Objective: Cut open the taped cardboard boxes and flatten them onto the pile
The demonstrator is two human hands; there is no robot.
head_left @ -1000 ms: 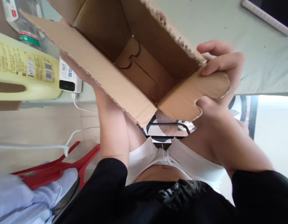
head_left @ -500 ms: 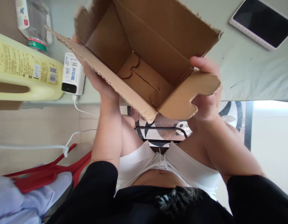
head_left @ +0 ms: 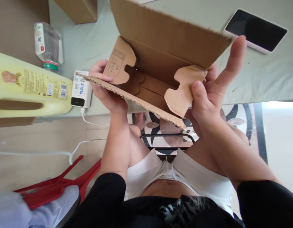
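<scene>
A brown cardboard box (head_left: 158,57) is held up over the table's front edge, its top open toward me. Its two short side flaps fold inward, the left one bearing a printed label, while the long front and back flaps stand outward. My left hand (head_left: 110,96) supports the left side, fingers at the left flap and the palm partly hidden by the front flap. On the right, my right hand (head_left: 211,90) grips the box with the thumb against the notched right flap. Its index finger points up, away from the cardboard. Inside, the interlocked bottom panels are visible.
On the pale green tabletop (head_left: 251,76) lie a phone (head_left: 257,30), a clear plastic bottle (head_left: 50,42), a yellow jug (head_left: 29,87) and a white power bank (head_left: 81,90) with a cable. Another cardboard box (head_left: 81,11) stands behind. A red chair (head_left: 48,190) holds clothing.
Both short flaps have been folded inward over the opening. The box has tilted and shifted slightly right, and my right index finger has lifted off. The whole view has moved a little.
</scene>
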